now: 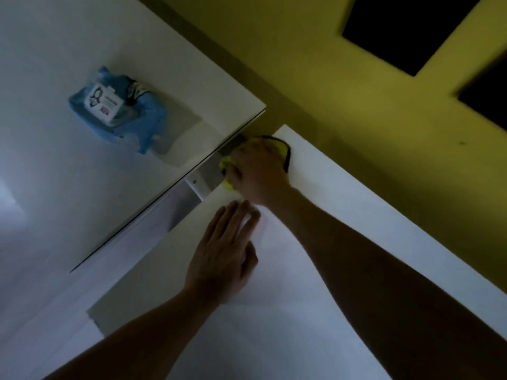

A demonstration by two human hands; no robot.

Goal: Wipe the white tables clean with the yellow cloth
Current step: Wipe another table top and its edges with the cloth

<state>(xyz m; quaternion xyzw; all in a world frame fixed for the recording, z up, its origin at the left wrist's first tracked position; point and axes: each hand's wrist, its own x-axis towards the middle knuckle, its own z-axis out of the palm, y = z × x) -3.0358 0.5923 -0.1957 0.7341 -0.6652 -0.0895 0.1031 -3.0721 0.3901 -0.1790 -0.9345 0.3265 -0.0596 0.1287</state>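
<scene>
My right hand [256,171] covers the yellow cloth [277,142] at the far left corner of the lower white table [356,215], its fingers bent over the cloth where it meets the table's edge. Only the cloth's dark-trimmed rim and a yellow fold under the fingers show. My left hand [225,256] lies flat on the same table, fingers straight, just nearer to me than the right hand. A second, higher white table [82,187] stands to the left, its corner close to the cloth.
A blue plastic packet with a white label [118,108] lies on the higher table. A white bracket [200,185] shows in the gap between the tables. A yellow floor with dark squares [411,31] lies beyond.
</scene>
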